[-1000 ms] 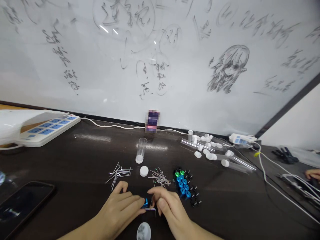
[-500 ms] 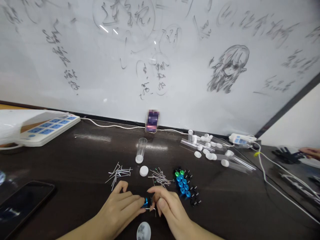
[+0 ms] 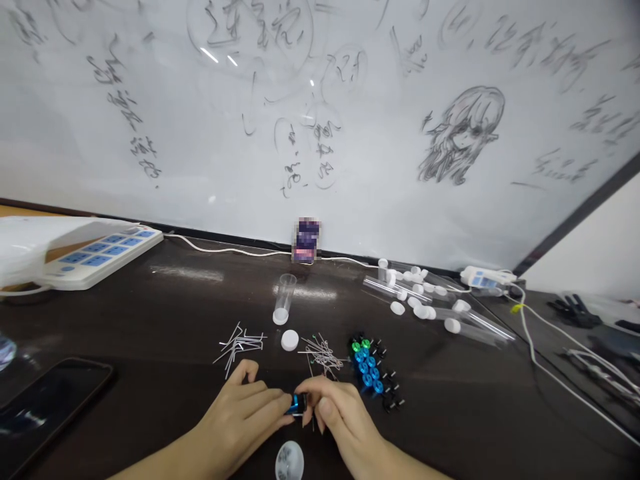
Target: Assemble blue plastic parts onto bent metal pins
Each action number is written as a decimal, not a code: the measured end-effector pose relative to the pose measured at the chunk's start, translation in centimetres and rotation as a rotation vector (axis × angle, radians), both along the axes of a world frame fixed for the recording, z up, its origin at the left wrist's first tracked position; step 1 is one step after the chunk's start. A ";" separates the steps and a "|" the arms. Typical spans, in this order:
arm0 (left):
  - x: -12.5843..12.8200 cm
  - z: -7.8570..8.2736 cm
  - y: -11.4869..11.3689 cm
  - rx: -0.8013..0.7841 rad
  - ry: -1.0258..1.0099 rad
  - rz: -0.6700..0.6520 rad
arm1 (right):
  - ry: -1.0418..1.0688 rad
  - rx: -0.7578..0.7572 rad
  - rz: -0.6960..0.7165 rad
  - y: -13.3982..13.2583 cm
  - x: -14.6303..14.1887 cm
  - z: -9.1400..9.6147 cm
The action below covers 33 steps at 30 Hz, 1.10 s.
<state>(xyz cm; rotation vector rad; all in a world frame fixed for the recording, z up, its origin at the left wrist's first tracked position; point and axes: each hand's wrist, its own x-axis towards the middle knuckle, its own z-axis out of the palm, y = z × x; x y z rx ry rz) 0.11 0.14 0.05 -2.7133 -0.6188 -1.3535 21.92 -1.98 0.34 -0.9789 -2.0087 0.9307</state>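
My left hand [image 3: 245, 413] is closed, its thumb and fingers pinching a small blue-and-black cylindrical part [image 3: 297, 404]. At the black end of that part, my right hand [image 3: 340, 413] has its fingers curled in. A thin bent metal rod, like a hex key [image 3: 313, 423], pokes out below the right fingertips; most of it is hidden. Beyond the left hand lies a loose pile of L-shaped hex keys [image 3: 243, 343]. Thin metal pins [image 3: 324, 357] are heaped past the right hand. Blue and green round parts [image 3: 370, 370] stand in rows beside black screws [image 3: 393, 387].
A clear tube [image 3: 285, 300] stands near a white cap [image 3: 289, 341], and a small translucent dish [image 3: 289, 460] sits close to me. More tubes and caps [image 3: 420, 312] lie back right. A dark phone [image 3: 50, 413] and power strip [image 3: 100, 260] are left. A whiteboard [image 3: 200, 147] rises behind.
My hands keep nearly the same hold on the blue-and-black part; the right fingers and bent rod have shifted slightly. Another person's hand at the far right has left the view.
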 end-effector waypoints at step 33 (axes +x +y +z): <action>0.1 0.1 0.0 -0.022 -0.008 -0.007 | 0.011 0.006 -0.061 0.1 0.1 -0.1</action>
